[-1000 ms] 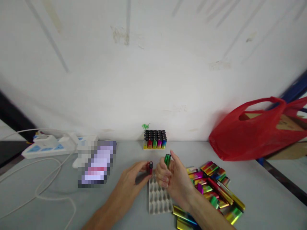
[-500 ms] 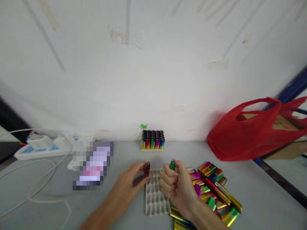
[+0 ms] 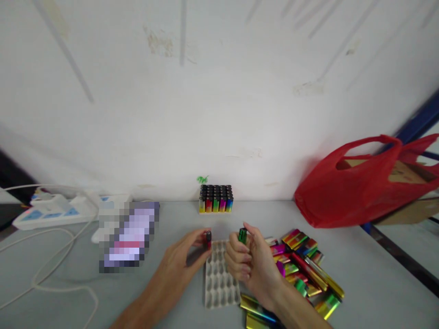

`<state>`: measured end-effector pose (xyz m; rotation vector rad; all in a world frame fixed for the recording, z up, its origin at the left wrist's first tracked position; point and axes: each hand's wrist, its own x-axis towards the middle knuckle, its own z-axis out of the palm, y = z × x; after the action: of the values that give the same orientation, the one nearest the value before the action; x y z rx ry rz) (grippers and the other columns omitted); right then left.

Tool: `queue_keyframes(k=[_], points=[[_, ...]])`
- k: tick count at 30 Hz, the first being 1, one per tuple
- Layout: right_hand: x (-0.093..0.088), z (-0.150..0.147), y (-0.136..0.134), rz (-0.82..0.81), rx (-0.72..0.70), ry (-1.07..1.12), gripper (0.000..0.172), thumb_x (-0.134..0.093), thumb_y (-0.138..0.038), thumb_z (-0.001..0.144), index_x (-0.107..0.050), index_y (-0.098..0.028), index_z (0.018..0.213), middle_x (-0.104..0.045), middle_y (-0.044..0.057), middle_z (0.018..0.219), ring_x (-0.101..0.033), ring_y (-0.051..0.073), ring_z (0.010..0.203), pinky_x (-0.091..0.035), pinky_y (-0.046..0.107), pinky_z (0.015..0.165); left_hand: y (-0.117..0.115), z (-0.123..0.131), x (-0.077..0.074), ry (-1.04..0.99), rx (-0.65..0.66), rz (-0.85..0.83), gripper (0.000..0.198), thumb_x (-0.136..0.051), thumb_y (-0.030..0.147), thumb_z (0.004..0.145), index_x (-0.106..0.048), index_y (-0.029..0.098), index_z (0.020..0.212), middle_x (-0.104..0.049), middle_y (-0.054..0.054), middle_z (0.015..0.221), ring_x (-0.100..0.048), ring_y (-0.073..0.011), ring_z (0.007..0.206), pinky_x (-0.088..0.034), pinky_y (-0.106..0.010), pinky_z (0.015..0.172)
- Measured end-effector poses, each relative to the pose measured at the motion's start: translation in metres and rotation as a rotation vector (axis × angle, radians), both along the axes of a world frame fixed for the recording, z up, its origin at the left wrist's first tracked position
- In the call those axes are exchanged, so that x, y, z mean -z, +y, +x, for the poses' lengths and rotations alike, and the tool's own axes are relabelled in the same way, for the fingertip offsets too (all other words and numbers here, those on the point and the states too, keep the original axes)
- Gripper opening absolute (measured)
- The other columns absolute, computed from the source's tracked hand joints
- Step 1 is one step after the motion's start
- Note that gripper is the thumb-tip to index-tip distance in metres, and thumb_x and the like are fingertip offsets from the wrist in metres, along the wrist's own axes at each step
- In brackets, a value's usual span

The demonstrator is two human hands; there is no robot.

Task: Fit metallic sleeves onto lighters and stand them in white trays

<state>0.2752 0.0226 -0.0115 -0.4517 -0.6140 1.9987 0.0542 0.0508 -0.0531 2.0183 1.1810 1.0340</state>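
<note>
My left hand (image 3: 185, 256) pinches an upright lighter (image 3: 209, 240) with a black top and dark red body, just above the far left corner of a pale moulded tray (image 3: 222, 278). Rows of elongated hollows fill that tray. My right hand (image 3: 248, 258), a loose fist, is wrapped round a green lighter (image 3: 242, 235) whose top pokes out beside the thumb; its lower part is hidden. Just right of this hand lies a heap of shiny metallic pieces (image 3: 310, 272) in gold, red, green and purple, partly covered by my right forearm.
Near the wall stands a block of black-topped lighters (image 3: 216, 203) in several colours. A blurred-out phone (image 3: 132, 235) leans at left by a white power strip (image 3: 65, 212) with loose cables (image 3: 65, 288). At right, a red bag (image 3: 346, 192) holds a cardboard box.
The whole view has shifted slightly. Both hands keep their grips on the same lighters, with only a small movement of the right thumb and the green lighter.
</note>
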Motion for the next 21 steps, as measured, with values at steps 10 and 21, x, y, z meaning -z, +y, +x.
queue_keyframes(k=[10,21], points=[[-0.004,-0.004,-0.009,-0.052,0.014,-0.084,0.066,-0.085,-0.064,0.083,-0.035,-0.027,0.063,-0.021,-0.015,0.053,-0.008,0.005,0.045,-0.008,0.022,0.041,0.0,-0.001,-0.002,0.0,-0.006,-0.001,0.034,-0.073,0.04,0.102,-0.079,0.033,0.135,-0.091,0.0,0.119,-0.088,-0.0268,0.109,-0.07,-0.037,0.104],[0.001,-0.011,-0.004,0.06,0.369,-0.344,0.061,-0.084,-0.081,0.088,-0.066,-0.023,0.091,-0.056,-0.004,0.075,-0.045,0.013,0.058,-0.04,0.025,0.055,0.001,-0.001,-0.004,0.0,0.003,-0.009,0.031,-0.073,0.038,0.1,-0.081,0.031,0.129,-0.091,-0.001,0.118,-0.088,-0.0281,0.108,-0.071,-0.039,0.104]])
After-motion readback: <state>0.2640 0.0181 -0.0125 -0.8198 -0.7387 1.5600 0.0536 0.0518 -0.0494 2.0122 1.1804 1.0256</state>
